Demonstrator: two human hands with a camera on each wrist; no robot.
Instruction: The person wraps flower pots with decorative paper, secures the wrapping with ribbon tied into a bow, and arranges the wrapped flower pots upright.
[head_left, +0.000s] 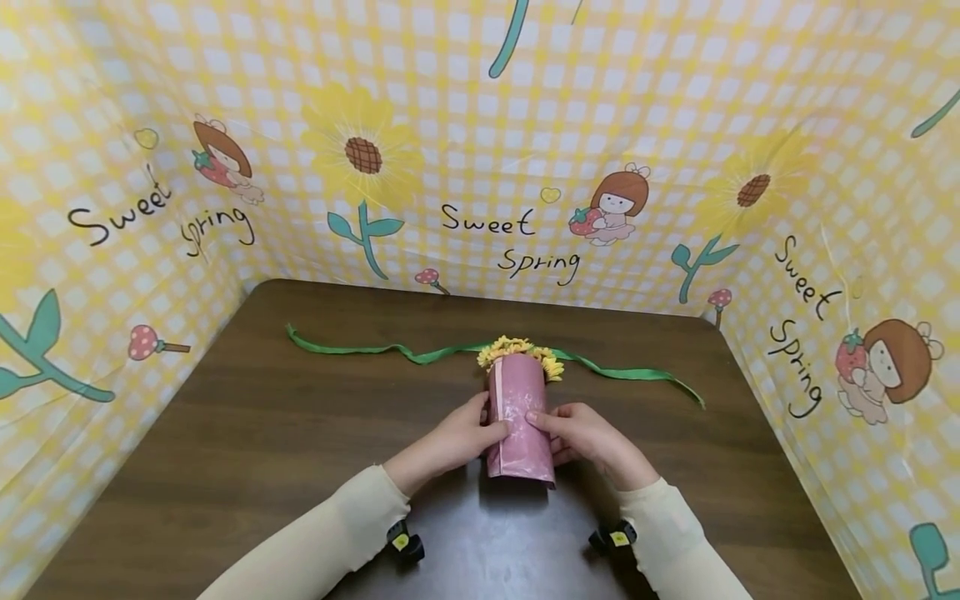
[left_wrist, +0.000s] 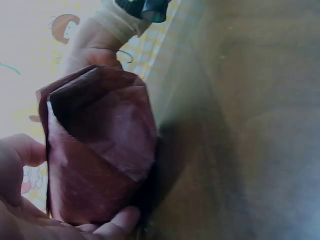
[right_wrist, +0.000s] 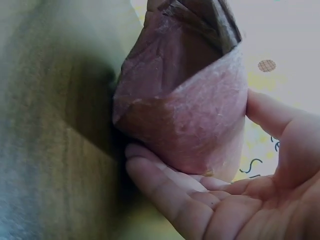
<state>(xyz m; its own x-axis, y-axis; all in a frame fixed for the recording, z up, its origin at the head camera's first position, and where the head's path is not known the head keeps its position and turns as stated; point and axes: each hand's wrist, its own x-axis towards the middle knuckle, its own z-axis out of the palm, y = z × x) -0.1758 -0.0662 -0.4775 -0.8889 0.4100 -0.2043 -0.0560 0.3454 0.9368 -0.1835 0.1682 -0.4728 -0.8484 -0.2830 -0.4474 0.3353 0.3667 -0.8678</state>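
Note:
Both hands hold a bouquet whose pink wrapping paper [head_left: 521,454] is rolled into a tube. Yellow flowers [head_left: 517,346] stick out at its far end; their stems are hidden inside the wrap. My left hand [head_left: 468,433] grips the left side, its thumb lying on top near the paper's long overlapping edge. From the right, my right hand [head_left: 588,437] holds the wrap with its thumb on top and fingers curling underneath. Both wrist views look into the hollow near end of the pink paper [left_wrist: 95,175], where folded layers show. A green ribbon [head_left: 375,347] runs crosswise beside the flowers, its middle hidden by them.
The dark brown wooden table [head_left: 300,467] extends around the bouquet. A yellow checked cloth [head_left: 480,125] with printed flowers and lettering encloses the back and both sides. Dark straps with small devices [head_left: 405,542] sit at the cream sleeves.

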